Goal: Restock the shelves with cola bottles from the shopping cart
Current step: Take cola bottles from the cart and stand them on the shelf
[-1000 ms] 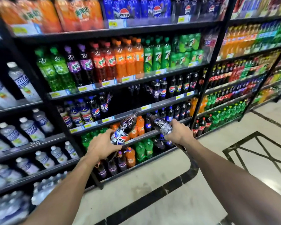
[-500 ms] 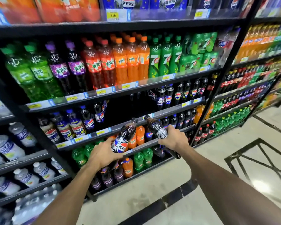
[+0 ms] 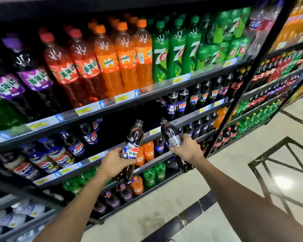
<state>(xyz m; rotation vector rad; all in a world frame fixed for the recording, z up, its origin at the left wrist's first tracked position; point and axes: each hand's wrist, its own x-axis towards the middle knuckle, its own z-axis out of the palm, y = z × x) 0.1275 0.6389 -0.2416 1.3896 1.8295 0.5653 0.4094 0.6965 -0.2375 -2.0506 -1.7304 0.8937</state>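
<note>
My left hand (image 3: 115, 163) grips a dark cola bottle (image 3: 134, 138) with a Pepsi label, held nearly upright, cap up. My right hand (image 3: 187, 150) grips a second cola bottle (image 3: 170, 135), tilted with its cap leaning up and left. Both bottles hover in front of the cola shelf (image 3: 187, 119), just before a dark gap (image 3: 122, 116) between the Pepsi bottles standing on its left and right. The shopping cart is out of view.
Above the gap runs a shelf (image 3: 147, 94) of purple, red, orange and green soda bottles. Below are small orange and green bottles (image 3: 148, 151). A black upright post (image 3: 243, 88) divides off the bay to the right. Pale tiled floor (image 3: 173, 206) lies below.
I have moved closer to the shelves, which now fill more of the view. Both hands have raised their bottles toward the gap on the cola shelf; the left bottle stands more upright.
</note>
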